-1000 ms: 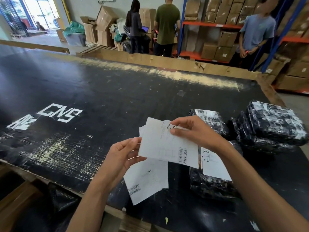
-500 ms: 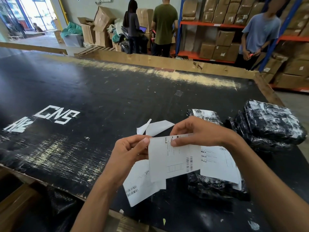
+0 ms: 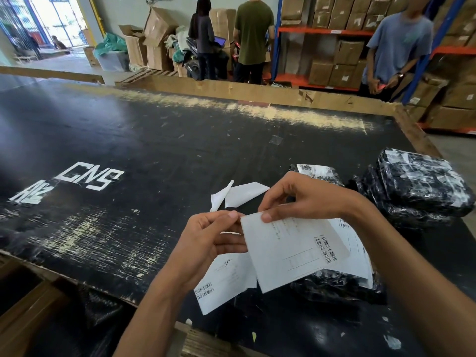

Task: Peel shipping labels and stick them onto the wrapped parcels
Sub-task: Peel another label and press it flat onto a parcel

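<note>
A white shipping label (image 3: 291, 251) with barcodes is held above the black table (image 3: 128, 140). My right hand (image 3: 304, 197) pinches its top edge, and my left hand (image 3: 206, 240) pinches its upper left corner. Another label sheet (image 3: 221, 287) hangs below my left hand. A black wrapped parcel (image 3: 332, 284) lies under the labels with a white label (image 3: 358, 256) on it. Two stacked wrapped parcels (image 3: 417, 186) sit at the right, and a further parcel (image 3: 319, 172) shows behind my right hand.
Curled white backing scraps (image 3: 239, 193) lie on the table beyond my hands. White "CNS" lettering (image 3: 90, 176) marks the table at left. Three people stand behind the table near cardboard boxes (image 3: 154, 39) and blue shelving (image 3: 334, 42).
The label has come lower and closer to me, and my left hand has closed in on its corner. Backing scraps now lie in view on the table.
</note>
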### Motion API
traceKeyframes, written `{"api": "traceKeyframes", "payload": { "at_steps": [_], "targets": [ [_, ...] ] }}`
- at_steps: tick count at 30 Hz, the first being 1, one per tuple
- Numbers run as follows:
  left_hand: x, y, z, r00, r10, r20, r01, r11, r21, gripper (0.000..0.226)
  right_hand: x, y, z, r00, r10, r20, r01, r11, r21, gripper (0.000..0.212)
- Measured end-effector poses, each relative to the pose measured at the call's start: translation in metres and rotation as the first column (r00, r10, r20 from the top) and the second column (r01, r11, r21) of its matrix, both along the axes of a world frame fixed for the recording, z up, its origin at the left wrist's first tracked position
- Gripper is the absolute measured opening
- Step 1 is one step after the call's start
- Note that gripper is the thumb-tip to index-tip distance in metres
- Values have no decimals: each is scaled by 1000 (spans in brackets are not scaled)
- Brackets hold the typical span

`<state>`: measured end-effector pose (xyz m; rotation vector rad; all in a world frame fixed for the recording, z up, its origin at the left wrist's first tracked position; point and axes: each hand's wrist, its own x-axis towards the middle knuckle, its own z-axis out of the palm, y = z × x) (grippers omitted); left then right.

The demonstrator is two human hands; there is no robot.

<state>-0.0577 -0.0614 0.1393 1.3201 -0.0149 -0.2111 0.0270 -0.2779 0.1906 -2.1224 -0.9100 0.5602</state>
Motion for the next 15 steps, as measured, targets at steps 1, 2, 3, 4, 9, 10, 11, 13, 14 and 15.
{"api": "traceKeyframes", "payload": {
  "at_steps": [1, 2, 3, 4, 9, 10, 11, 13, 14, 15],
  "targets": [
    [0, -1, 1, 1000, -3, -7, 3, 1000, 4, 27, 1, -1, 2, 1000, 4, 2, -4, 1000, -14, 14],
    [0, -1, 2, 1000, -2, -13, 2, 1000, 12, 28, 1, -1, 3, 1000, 10, 7, -10, 1000, -30, 14],
    [0, -2, 3, 1000, 1, -19, 0, 1000, 22, 29, 2, -2, 4, 1000, 14, 14, -13, 999, -44, 14],
    [1, -2, 4, 1000, 3, -23, -2, 999, 34, 29, 2, -2, 6, 1000, 16, 19, -15, 998, -55, 14],
    [2, -3, 6, 1000, -7, -23, 9, 994, 105, 28, 4, -4, 11, 999, 31, 16, -30, 994, -108, 14],
    [3, -4, 7, 1000, -8, -24, 10, 993, 113, 23, 4, -5, 12, 1000, 29, 12, -28, 993, -115, 14],
    [4, -4, 7, 1000, -9, -24, 12, 992, 125, 19, 4, -5, 12, 1000, 25, 7, -24, 992, -122, 14],
    [5, -5, 7, 1000, -15, -23, 19, 986, 164, 16, 3, -5, 13, 1000, 18, -3, -18, 991, -135, 13],
    [6, -5, 7, 1000, -20, -22, 24, 982, 188, 16, 3, -5, 13, 1000, 20, -3, -21, 989, -144, 13],
    [6, -5, 7, 999, -28, -21, 31, 978, 206, 17, 3, -4, 13, 1000, 26, 0, -25, 988, -154, 13]
  ]
}}
